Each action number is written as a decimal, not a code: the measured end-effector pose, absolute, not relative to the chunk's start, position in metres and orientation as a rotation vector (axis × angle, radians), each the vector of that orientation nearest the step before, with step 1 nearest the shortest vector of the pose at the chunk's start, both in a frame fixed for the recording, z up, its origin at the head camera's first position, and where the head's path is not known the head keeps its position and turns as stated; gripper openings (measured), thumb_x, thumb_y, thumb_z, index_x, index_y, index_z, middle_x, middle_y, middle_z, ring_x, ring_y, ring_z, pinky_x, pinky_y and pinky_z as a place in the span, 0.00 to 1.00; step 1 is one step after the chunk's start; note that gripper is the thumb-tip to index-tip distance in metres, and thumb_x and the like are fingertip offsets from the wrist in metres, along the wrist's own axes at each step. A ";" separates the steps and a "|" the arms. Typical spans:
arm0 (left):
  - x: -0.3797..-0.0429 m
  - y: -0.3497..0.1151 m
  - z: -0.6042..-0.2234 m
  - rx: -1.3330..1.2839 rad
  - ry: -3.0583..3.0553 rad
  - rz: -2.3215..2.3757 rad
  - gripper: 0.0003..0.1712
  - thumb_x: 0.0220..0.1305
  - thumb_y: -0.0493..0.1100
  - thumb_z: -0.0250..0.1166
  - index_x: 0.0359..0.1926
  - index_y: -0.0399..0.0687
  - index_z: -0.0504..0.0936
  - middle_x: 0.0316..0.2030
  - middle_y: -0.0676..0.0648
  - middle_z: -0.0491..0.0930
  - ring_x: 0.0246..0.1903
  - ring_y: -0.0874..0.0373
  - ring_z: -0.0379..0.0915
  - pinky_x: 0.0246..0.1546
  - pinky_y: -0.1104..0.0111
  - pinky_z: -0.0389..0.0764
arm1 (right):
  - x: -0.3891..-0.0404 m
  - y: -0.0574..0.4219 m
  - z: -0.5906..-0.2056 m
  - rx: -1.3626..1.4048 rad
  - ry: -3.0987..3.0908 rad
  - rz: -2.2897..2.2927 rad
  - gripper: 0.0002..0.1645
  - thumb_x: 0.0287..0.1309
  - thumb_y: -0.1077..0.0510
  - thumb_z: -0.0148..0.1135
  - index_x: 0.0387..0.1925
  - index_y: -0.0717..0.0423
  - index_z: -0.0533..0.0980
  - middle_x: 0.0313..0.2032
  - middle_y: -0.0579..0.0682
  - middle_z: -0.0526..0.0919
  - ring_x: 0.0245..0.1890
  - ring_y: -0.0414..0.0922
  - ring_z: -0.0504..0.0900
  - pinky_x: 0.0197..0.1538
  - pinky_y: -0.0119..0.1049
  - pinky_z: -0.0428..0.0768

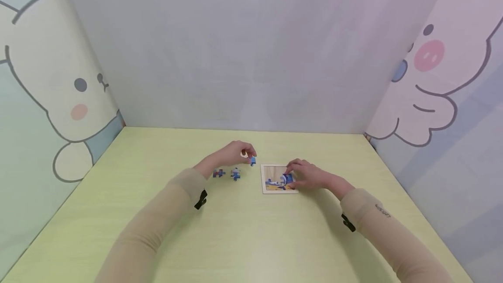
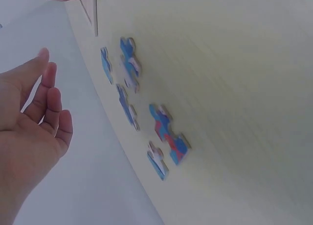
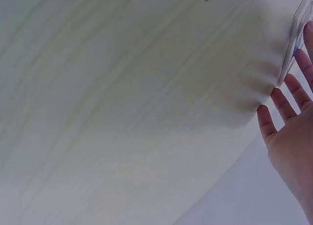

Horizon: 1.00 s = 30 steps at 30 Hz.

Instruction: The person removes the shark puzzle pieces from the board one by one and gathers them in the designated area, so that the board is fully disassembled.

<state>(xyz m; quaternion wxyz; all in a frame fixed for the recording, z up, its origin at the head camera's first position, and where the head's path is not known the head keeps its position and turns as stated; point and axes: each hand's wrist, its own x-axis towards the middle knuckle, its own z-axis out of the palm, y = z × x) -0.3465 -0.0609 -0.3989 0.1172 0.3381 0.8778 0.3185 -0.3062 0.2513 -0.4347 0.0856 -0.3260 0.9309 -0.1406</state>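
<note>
In the head view my left hand (image 1: pixel 235 153) hovers over the table with thumb and index fingertips close together. A blue puzzle piece (image 1: pixel 253 160) appears beside those fingertips. No piece shows between the fingers of the left hand (image 2: pixel 32 117) in the left wrist view. My right hand (image 1: pixel 308 174) is at the right side of a white-rimmed puzzle frame (image 1: pixel 262 180). Its thumb and index finger lie around a blue-and-white puzzle piece (image 1: pixel 288 179) inside. The other fingers reach the table by the frame in the right wrist view.
Several loose pieces lie left of the frame, among them a red-and-blue piece (image 2: pixel 168 134), a blue-and-white piece (image 2: pixel 129 63) and a light blue piece (image 2: pixel 106 65). Bare wood shows in the frame's upper part. A grey wall (image 1: pixel 251 56) rises behind the table.
</note>
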 end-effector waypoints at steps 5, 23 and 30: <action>-0.347 -0.040 -0.395 1.055 2.553 0.952 0.14 0.61 0.37 0.64 0.49 0.40 0.79 0.44 0.42 0.81 0.46 0.53 0.73 0.54 0.59 0.71 | -0.308 0.256 -0.433 -1.037 2.751 -0.460 0.26 0.52 0.48 0.68 0.53 0.49 0.74 0.60 0.58 0.69 0.61 0.60 0.65 0.62 0.60 0.62; -0.331 0.029 -0.418 1.056 2.629 0.766 0.18 0.59 0.44 0.66 0.52 0.58 0.80 0.49 0.54 0.78 0.53 0.55 0.67 0.57 0.55 0.64 | -0.299 0.261 -0.438 -0.841 2.858 -0.480 0.42 0.50 0.41 0.68 0.63 0.55 0.67 0.66 0.61 0.62 0.66 0.62 0.58 0.64 0.62 0.57; -0.327 0.039 -0.427 0.958 2.637 0.645 0.22 0.57 0.47 0.69 0.54 0.60 0.79 0.50 0.54 0.76 0.53 0.56 0.66 0.59 0.53 0.62 | -0.301 0.265 -0.442 -0.816 2.858 -0.458 0.43 0.50 0.38 0.67 0.64 0.52 0.67 0.67 0.58 0.63 0.67 0.61 0.59 0.64 0.61 0.58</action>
